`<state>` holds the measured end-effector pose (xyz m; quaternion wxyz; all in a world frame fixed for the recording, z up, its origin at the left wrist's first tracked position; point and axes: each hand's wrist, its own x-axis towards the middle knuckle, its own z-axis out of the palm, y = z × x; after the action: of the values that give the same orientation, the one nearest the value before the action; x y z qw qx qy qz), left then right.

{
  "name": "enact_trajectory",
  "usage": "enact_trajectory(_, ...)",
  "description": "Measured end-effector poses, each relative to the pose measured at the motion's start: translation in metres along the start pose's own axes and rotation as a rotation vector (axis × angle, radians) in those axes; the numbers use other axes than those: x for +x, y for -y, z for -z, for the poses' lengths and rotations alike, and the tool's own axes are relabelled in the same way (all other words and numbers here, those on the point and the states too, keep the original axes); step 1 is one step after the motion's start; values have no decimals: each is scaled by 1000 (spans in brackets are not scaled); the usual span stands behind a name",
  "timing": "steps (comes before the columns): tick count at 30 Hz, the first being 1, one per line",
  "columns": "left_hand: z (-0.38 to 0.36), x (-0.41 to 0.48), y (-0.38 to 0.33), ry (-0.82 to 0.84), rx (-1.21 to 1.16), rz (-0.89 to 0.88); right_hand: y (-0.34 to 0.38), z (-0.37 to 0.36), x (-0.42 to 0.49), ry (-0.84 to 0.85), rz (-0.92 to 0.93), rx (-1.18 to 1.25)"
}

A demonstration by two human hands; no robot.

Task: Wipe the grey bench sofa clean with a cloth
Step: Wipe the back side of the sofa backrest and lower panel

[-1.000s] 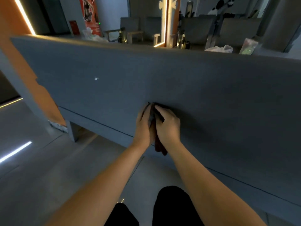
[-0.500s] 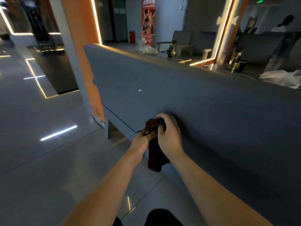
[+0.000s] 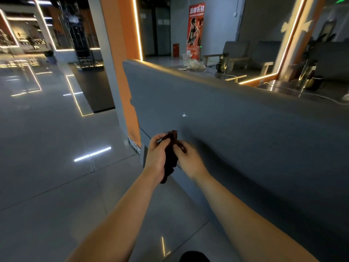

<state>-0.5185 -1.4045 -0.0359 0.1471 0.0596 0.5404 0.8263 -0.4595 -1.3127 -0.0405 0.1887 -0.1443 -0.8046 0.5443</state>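
Beside matte sofa (image 3: 245, 140), left hand (image 3: 155, 157) grips crumpled cloth (image 3: 171, 157)

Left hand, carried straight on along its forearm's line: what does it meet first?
Most likely the sofa, on its grey back, just beyond the cloth that the left hand grips and below the white speck. Depth is unclear, so the gap cannot be judged.

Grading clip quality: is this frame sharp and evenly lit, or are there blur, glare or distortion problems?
Head view: the right hand is smeared by motion, while the left hand and cloth are fairly sharp. The room is dim, so the dark cloth shows little detail. The LED strip is blown out, and streaks of glare lie on the glossy floor. The wide lens curves the top edge of the sofa.
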Motion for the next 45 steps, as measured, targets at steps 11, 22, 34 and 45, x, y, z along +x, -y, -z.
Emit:
enact_trajectory(11,-32,-30,37,237,281,190,-15,30,-23,-294,-3,36)
enact_trajectory(22,-91,-51,10,35,379,-456,-16,79,-64,-434,144,-99)
enact_trajectory(34,-109,-46,43,210,636,-990,-51,81,-84,-520,119,27)
enact_trajectory(45,-71,-30,138,305,722,-552,-99,69,-76,-449,-25,-192)
